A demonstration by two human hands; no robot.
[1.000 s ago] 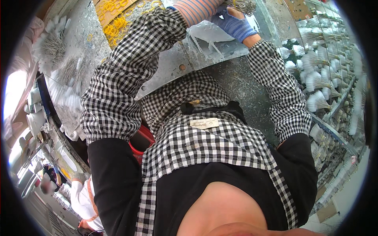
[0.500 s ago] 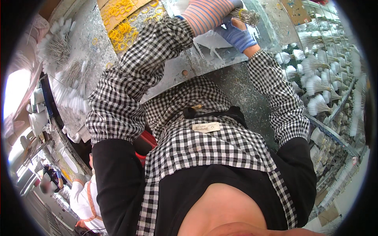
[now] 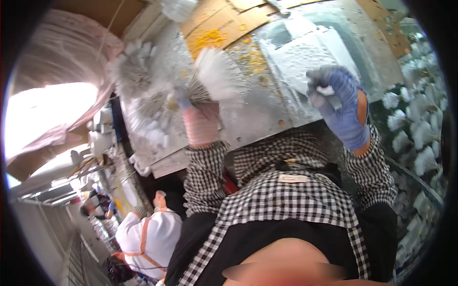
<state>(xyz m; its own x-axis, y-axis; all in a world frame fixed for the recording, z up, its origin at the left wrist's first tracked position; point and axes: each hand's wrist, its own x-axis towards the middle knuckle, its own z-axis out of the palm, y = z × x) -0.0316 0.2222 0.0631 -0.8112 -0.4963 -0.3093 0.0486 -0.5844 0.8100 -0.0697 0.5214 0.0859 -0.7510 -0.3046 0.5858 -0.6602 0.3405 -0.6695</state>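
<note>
My left hand, in a pink striped glove with blue fingertips, is closed round the thin stems of a bundle of white-bristled brushes. The bristles fan out to the right of the fingers and are a little blurred. Against the hand's left side lies a loose heap of similar wire-stemmed brushes. My right hand, in a blue glove with a bare patch at the wrist, is raised over the near right of the table. Its fingers and thumb curve toward each other with a gap, and nothing shows in them.
Yellow rubber bands lie on cardboard and on the metal table. A white slab rests on the wet table beyond my right hand. Several brush bundles fill a rack at right. A person in white is behind at left.
Both hands were together at a wire-stemmed bundle with a yellow band at the table's far side. They have parted: the left moved left to the brush heap, the right came nearer. The view has shifted.
</note>
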